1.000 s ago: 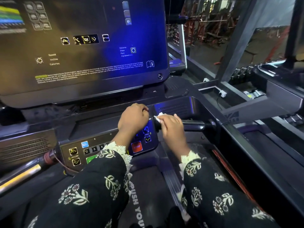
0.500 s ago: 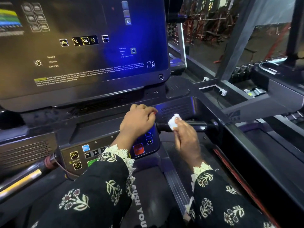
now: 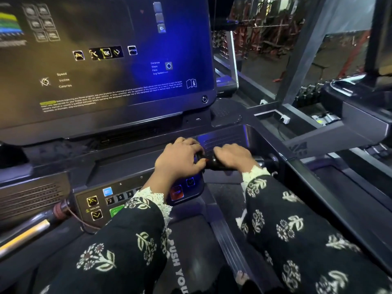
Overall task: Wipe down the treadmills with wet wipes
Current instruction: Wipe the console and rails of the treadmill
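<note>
My right hand (image 3: 232,155) wraps over the black right handlebar grip (image 3: 219,165) of the treadmill, fingers curled down over it. The wet wipe is hidden under that hand. My left hand (image 3: 180,159) sits just left of it, fingers curled over the top right corner of the control panel (image 3: 99,201), thumb touching the grip's inner end. The two hands almost meet. Above them stands the big dark console screen (image 3: 106,60).
A silver left handlebar (image 3: 31,227) with a red safety cord (image 3: 71,211) lies at the lower left. The treadmill deck (image 3: 178,266) runs below my sleeves. Another treadmill's console (image 3: 360,117) and frame stand close on the right.
My right hand, which held the white wipe up beside the grip, has come down and closed over the grip, covering the wipe. My left hand stayed on the panel corner.
</note>
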The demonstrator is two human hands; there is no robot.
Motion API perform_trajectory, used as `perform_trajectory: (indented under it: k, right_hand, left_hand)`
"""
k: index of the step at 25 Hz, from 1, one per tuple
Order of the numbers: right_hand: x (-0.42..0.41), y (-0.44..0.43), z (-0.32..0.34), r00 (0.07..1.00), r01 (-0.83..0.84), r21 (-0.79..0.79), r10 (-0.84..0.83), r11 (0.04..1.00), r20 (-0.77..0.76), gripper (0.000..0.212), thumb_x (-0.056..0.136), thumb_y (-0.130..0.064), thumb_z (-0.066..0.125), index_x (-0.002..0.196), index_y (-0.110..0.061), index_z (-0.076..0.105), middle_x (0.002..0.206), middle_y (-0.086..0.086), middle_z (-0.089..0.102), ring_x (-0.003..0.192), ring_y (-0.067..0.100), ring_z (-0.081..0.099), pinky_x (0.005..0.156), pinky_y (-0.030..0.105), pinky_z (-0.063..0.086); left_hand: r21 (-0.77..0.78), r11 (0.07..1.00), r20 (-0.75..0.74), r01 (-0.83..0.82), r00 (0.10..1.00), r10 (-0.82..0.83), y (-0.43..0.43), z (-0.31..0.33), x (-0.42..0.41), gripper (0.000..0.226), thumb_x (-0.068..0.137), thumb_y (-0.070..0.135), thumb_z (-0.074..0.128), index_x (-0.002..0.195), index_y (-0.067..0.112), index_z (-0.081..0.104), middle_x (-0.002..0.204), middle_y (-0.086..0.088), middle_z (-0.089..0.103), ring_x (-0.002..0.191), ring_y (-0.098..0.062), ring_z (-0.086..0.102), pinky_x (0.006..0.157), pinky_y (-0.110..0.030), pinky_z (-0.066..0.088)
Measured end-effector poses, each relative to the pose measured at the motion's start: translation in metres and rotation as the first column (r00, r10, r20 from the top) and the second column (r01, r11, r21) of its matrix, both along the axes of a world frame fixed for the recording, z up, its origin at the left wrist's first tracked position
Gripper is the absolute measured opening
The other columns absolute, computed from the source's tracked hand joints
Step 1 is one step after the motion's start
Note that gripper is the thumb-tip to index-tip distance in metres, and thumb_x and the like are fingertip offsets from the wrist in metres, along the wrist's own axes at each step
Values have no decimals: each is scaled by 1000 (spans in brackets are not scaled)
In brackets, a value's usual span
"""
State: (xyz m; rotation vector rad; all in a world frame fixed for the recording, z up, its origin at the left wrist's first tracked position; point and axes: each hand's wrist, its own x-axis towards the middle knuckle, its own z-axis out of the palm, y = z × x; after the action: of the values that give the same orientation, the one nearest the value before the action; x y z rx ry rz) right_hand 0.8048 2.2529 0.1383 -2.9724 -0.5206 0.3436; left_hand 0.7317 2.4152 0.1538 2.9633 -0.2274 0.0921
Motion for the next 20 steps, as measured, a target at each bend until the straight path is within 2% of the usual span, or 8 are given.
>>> perform_trajectory:
  k: [1,3,6,7,9,14,17,20]
  right_hand:
    - [7,10,5,991,-1,19,4,1000,-133,40,90,-34,33,105,-13,63,114,15,65,110,31,57,81,36,40]
    - [7,23,5,986,-36,94,51,995,-158,44,87,-39,33,101,-15,67,112,15,66,108,30,58,81,35,41]
    - [-29,6,-22,953,-178,459,35,870,303,36,92,-35,41,92,-14,71,99,7,71,97,28,63,78,34,47]
    - [-40,-4,-34,881,-315,572,10,757,472,30,93,-29,47,96,-13,73,102,4,72,99,23,65,84,33,49]
    - [-53,-23,-58,728,-503,570,-37,649,685,25,93,-15,56,110,-7,71,117,4,68,113,17,61,102,28,43]
    - [-56,-34,-82,705,-304,746,-387,592,594,21,88,-13,58,101,-3,71,106,8,69,103,19,60,99,19,40]
    - [-60,-15,-76,687,-362,647,-277,671,672,23,88,-11,54,104,-4,68,103,7,64,94,20,52,95,13,33]
    - [-57,-17,-76,566,-547,378,-2,747,824,24,89,-6,57,112,-7,63,107,4,55,92,22,50,91,27,41]
  left_hand:
    - [-1,1000,3,0,1000,0,0,0,0,35,86,47,52,115,29,59,131,7,53,120,-21,43,93,-40,40]
    - [-28,1000,-8,-4,1000,3,2,2,1,40,84,48,44,114,24,56,126,4,55,118,-22,44,90,-39,39]
    - [-94,996,-16,-5,1000,3,3,3,0,51,76,46,30,114,24,57,125,5,57,116,-20,44,88,-38,38]
    - [-98,995,-16,-3,1000,2,3,4,1,53,75,45,29,115,25,58,126,6,56,115,-20,44,87,-38,38]
    - [-82,997,-18,0,1000,-2,2,3,1,54,77,44,28,118,29,61,129,10,54,115,-19,43,88,-37,38]
    - [-74,995,-12,-64,998,64,-2,4,4,34,92,38,43,114,33,68,127,14,56,113,-19,44,87,-34,41]
    - [30,996,-54,-80,995,81,-13,4,7,36,95,39,38,116,33,67,128,10,54,113,-23,40,89,-39,39]
    - [97,992,-82,-76,993,84,-18,3,8,38,97,42,34,117,34,65,127,8,53,113,-24,35,90,-43,36]
